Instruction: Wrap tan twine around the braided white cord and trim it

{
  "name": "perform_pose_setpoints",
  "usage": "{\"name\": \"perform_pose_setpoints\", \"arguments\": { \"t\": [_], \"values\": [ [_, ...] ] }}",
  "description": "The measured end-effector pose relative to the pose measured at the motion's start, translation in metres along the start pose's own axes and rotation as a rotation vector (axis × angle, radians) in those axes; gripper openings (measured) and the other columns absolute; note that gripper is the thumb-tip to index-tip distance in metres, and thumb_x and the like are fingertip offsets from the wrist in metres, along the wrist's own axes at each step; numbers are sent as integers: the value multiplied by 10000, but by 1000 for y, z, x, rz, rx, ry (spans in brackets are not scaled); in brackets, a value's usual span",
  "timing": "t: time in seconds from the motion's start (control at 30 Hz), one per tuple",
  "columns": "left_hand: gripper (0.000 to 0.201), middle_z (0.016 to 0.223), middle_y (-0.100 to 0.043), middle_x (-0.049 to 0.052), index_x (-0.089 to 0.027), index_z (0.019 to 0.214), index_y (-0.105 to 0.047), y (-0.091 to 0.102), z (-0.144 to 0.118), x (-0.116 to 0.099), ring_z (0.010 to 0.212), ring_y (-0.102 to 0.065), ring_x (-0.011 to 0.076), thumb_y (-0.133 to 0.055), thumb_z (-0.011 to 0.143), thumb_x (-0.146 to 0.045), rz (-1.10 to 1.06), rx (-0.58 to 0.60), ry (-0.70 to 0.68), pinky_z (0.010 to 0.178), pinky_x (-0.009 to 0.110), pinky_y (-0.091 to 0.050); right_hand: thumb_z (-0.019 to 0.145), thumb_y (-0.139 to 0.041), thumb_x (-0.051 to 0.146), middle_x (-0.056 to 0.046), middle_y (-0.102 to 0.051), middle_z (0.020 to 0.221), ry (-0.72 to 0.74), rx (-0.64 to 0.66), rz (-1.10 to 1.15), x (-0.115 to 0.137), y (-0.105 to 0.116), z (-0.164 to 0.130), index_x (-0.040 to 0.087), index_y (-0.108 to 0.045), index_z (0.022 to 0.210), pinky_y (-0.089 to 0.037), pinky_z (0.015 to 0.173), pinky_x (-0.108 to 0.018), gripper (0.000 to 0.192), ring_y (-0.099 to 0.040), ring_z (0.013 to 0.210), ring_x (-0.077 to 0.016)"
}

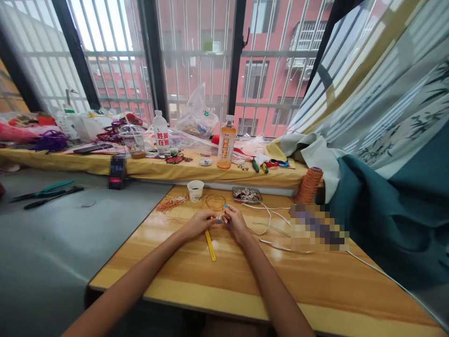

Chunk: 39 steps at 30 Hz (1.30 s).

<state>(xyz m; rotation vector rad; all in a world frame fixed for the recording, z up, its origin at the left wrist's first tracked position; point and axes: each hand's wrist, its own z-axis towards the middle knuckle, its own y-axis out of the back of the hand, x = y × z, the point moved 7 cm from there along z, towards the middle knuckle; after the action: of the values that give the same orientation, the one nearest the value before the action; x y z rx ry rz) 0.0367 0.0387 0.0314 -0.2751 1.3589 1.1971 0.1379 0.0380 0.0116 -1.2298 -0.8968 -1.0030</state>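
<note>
Over the wooden table [168,276], my left hand [201,222] and my right hand [235,221] meet close together. Thumb and fingers are pinched on each, with blue showing at several fingertips. Something small and pale sits between them, too small to name. Below my left hand lies a flat yellow strip [210,245], its top end by the fingers. A loose coil of thin brown cord [214,202] rests just beyond both hands. Farther off are a paper cup [195,191] and a clear tray [261,198] of small shiny pieces.
Orange-brown threads [171,204] lie left of the cup. White cords [271,220] and a large brown cord spool [309,185] are at right. Bottles, including an orange drink [226,145], crowd the cloth-covered sill [189,173]. Teal-handled pliers [56,187] lie on the grey surface at left.
</note>
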Motion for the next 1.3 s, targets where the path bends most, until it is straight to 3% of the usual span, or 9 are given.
{"name": "perform_pose_setpoints", "arguments": {
  "t": [0.13, 0.23, 0.43, 0.57, 0.7, 0.9, 1.0, 1.17, 1.3],
  "values": [
    [249, 700, -531, 16, -119, 682, -627, 5, 0, -6, 518, -365, 73, -547, 683, -355, -244, 30, 85, 473, 175, -267, 591, -573, 422, 83, -394, 418, 0, -1, -87, -2, -1, 0, 175, -442, 574, -177, 363, -187, 280, -313, 338, -39],
    [268, 736, -523, 15, -111, 734, -623, 7, -2, -4, 485, -324, 45, -603, 634, -359, -438, -14, 160, 441, 172, -224, 591, -559, 444, 95, -366, 401, -10, 12, -131, -3, -2, -1, 179, -443, 584, -175, 345, -187, 289, -323, 317, -41],
    [221, 470, -371, -53, -95, 749, -592, 2, -1, 12, 392, -231, 22, -611, 634, -283, -806, -56, 202, 392, 172, -137, 575, -552, 471, 105, -334, 394, -35, 71, -190, -5, -7, -1, 191, -415, 564, -219, 336, -188, 312, -327, 298, -44],
    [175, 468, -351, -57, -88, 721, -572, 2, -1, 15, 371, -198, 13, -598, 633, -236, -938, -73, 223, 365, 163, -117, 578, -537, 484, 89, -372, 420, -31, 74, -228, -6, -8, -1, 191, -409, 556, -249, 356, -186, 321, -349, 326, -47],
    [146, 554, -455, -20, -91, 675, -547, 3, -1, 11, 363, -225, 2, -586, 625, -222, -962, -79, 221, 354, 164, -117, 603, -499, 493, 73, -391, 433, -7, 33, -295, -7, -4, 2, 199, -409, 564, -267, 380, -201, 310, -365, 358, -68],
    [160, 552, -520, 19, -86, 559, -517, -20, -1, 10, 299, -227, -4, -546, 630, -226, -717, 139, 281, 354, 198, -57, 700, -434, 346, 56, -368, 452, 108, -175, -511, 5, 14, 3, 206, -386, 520, -216, 440, -224, 233, -318, 419, -90],
    [162, 508, -500, 10, -86, 548, -525, -24, 1, 13, 288, -196, -5, -537, 633, -223, -661, 121, 290, 360, 211, -35, 724, -427, 251, 38, -393, 472, 168, -243, -654, 13, 14, -3, 205, -408, 515, -197, 482, -238, 215, -331, 470, -107],
    [166, 350, -317, -62, -104, 566, -523, -24, 0, 10, 284, -143, 8, -547, 650, -245, -680, 72, 306, 359, 211, -19, 762, -395, 192, -19, -527, 614, 337, -139, -1271, 24, -7, -11, 200, -491, 694, -219, 522, -244, 118, -439, 573, -143],
    [146, 348, -285, -77, -113, 570, -496, -22, -2, 2, 278, -133, 5, -537, 652, -227, -738, 64, 308, 354, 202, -15, 735, -430, 156, -61, -566, 747, 447, -87, -1498, 29, -15, -17, 189, -495, 779, -248, 563, -243, 86, -477, 680, -169]
  ]
}}
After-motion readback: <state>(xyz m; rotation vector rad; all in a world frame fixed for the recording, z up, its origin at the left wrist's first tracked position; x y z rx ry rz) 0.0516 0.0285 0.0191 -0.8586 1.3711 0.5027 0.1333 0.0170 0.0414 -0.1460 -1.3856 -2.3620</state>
